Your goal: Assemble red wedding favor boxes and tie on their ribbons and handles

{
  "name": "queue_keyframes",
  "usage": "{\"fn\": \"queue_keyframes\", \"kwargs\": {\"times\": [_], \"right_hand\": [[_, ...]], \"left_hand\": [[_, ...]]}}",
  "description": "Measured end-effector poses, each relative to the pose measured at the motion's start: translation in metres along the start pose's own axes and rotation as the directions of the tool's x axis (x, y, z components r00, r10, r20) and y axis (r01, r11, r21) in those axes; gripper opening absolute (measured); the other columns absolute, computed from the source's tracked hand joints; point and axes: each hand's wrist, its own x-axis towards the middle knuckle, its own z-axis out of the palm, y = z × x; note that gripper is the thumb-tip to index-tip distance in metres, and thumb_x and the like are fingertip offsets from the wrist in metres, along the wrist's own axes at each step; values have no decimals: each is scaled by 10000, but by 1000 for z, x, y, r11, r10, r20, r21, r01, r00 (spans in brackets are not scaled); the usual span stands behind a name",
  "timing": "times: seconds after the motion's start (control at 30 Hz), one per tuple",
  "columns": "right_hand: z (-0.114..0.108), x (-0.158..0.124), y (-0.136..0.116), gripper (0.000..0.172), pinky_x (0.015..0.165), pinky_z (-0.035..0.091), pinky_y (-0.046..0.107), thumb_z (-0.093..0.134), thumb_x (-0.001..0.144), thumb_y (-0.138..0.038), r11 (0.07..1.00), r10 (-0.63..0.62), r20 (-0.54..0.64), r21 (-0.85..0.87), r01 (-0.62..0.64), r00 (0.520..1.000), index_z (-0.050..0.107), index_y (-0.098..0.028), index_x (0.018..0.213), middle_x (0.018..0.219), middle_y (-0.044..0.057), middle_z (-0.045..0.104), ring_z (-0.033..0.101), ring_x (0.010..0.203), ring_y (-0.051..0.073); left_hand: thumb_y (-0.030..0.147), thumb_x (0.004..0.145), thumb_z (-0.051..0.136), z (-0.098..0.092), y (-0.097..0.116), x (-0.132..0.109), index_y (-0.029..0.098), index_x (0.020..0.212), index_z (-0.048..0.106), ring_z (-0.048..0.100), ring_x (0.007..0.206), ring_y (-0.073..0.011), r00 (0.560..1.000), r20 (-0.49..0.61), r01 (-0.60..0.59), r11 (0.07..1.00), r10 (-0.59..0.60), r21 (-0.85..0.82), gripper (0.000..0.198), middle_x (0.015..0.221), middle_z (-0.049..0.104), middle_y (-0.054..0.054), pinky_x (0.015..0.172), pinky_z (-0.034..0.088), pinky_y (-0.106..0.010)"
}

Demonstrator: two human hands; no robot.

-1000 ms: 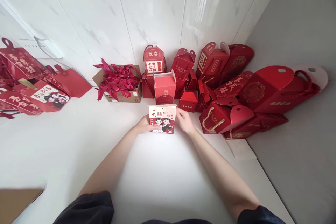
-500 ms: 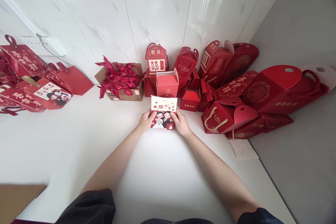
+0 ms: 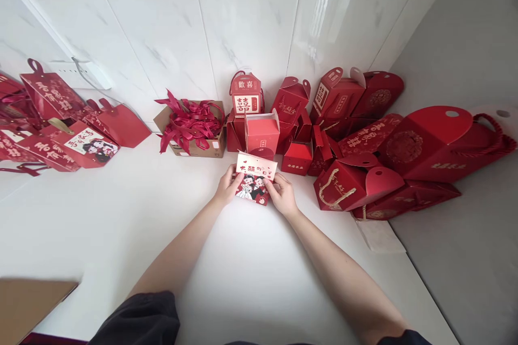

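Between both hands I hold a small red and cream gift box printed with a cartoon bride and groom. My left hand grips its left side, thumb on the front face. On the right side, my right hand is closed in the same way, its thumb on the printed front. The fingers behind the box are hidden. Just beyond it stands a red box with an open top. A taller red box with a white label rises behind that one.
A brown cardboard box of dark red ribbons is at the back left. Red gift boxes crowd the right, including a large one; more red bags stand far left. A cardboard piece lies lower left. Tiled wall behind.
The view has shifted slightly, so the scene sits a little further right and lower. The held box is tilted slightly now; both hands still grip it.
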Motion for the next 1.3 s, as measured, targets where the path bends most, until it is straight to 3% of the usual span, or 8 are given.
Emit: {"fn": "queue_keyframes", "kwargs": {"times": [0.13, 0.3, 0.43, 0.5, 0.7, 0.93, 1.2, 1.3], "right_hand": [[-2, -3, -4, 287, 795, 473, 339, 575, 853, -461, 992, -102, 5, -73, 102, 995, 599, -196, 961, 903, 73, 624, 575, 853, 223], [-3, -5, -3, 361, 835, 481, 356, 575, 860, -430, 976, -161, 39, -145, 165, 986, 522, -198, 1131, 1055, 98, 620, 590, 954, 241], [-2, -5, 0, 296, 778, 482, 338, 520, 893, -417, 974, -142, 19, -177, 143, 990, 518, -195, 1088, 983, 84, 615, 590, 886, 227], [-1, -5, 0, 287, 774, 479, 335, 514, 898, -409, 971, -150, 18, -185, 150, 989, 522, -192, 1086, 977, 83, 611, 585, 877, 223], [-2, -4, 0, 293, 778, 479, 321, 537, 892, -385, 976, -160, 22, -149, 161, 987, 531, -196, 1116, 988, 70, 614, 591, 887, 212], [1, -2, 5, 296, 768, 485, 330, 529, 894, -383, 974, -148, 37, -166, 153, 988, 537, -199, 1126, 982, 71, 624, 593, 869, 218], [1, -2, 5, 293, 770, 482, 327, 519, 899, -387, 975, -155, 40, -153, 159, 987, 528, -197, 1122, 979, 71, 613, 589, 896, 220], [1, -2, 6, 285, 736, 483, 323, 526, 892, -408, 977, -133, 30, -165, 136, 991, 539, -196, 1082, 941, 65, 614, 589, 849, 215]], "left_hand": [[447, 901, 509, -7, 1, 7, 183, 1253, 468, 539, 1205, -226, 957, -214, -148, 962, 198, 228, 442, 1326, 530, -144, 958, 472, -353], [316, 922, 465, -34, 13, 33, 172, 1046, 607, 483, 1263, -221, 875, -315, -146, 820, 368, 553, 237, 1297, 529, -132, 1064, 372, -366], [214, 903, 447, -57, 27, 71, 199, 1099, 615, 547, 1186, -206, 943, -219, -29, 720, 249, 693, 258, 1234, 630, -76, 1041, 361, -343], [175, 897, 429, -67, 32, 92, 210, 1153, 593, 605, 1100, -190, 960, -212, 20, 706, 184, 708, 307, 1159, 684, -53, 981, 397, -318], [133, 806, 491, -90, 37, 148, 195, 1002, 657, 657, 916, -198, 971, -237, 153, 674, 34, 723, 264, 951, 749, -42, 812, 452, -296], [238, 718, 662, -96, 39, 182, 219, 987, 713, 651, 884, -212, 988, -148, 137, 618, -35, 774, 274, 934, 737, -42, 785, 469, -281], [293, 810, 606, -85, 42, 183, 208, 893, 748, 571, 1076, -302, 952, -277, 152, 589, 129, 794, 185, 1104, 632, -119, 923, 443, -404], [256, 797, 634, -90, 59, 185, 198, 845, 723, 525, 1134, -277, 863, -400, 65, 718, 308, 693, 117, 1109, 609, -104, 994, 405, -401]]}}
